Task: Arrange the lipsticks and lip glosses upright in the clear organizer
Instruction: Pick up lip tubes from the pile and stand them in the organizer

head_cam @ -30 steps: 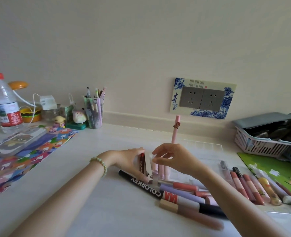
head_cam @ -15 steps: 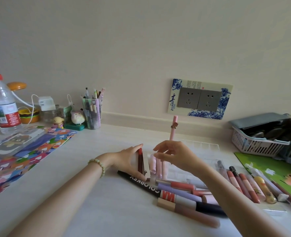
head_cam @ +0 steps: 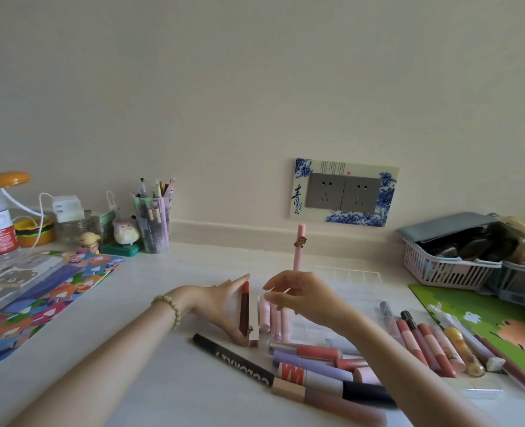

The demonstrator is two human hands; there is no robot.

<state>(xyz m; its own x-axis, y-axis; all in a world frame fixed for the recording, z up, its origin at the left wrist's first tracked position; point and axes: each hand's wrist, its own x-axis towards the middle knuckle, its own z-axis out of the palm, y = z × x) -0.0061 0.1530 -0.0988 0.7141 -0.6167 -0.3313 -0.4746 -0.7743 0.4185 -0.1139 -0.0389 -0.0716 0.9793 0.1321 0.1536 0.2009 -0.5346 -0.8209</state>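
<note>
The left hand point(head_cam: 218, 306) holds a dark red tube point(head_cam: 244, 307) upright, thumb at its foot and fingers lying along its side. The right hand point(head_cam: 304, 300) curls its fingers round the lower part of a tall pink tube point(head_cam: 298, 251), which rises straight up behind the knuckles; its bottom end is hidden by the hand. Both tubes stand at the near left corner of the clear organizer point(head_cam: 356, 274), just beside a few short pink tubes point(head_cam: 265, 315) already standing in its cells.

These tubes look light, stiff and smooth-sided, so I judge that they slip easily in a loose pinch and tip once let go. The tall one is top-heavy for its width — best held low on the barrel and steadied until its base is seated in a cell. The cap seam is a poor place to grasp, since a cap may pull off. The organizer itself seems light and could slide under a sideways push.

Further out, more loose tubes point(head_cam: 316, 352) lie flat on the table point(head_cam: 162, 272) in front of and to the right of the organizer — still to be stood up.
</note>
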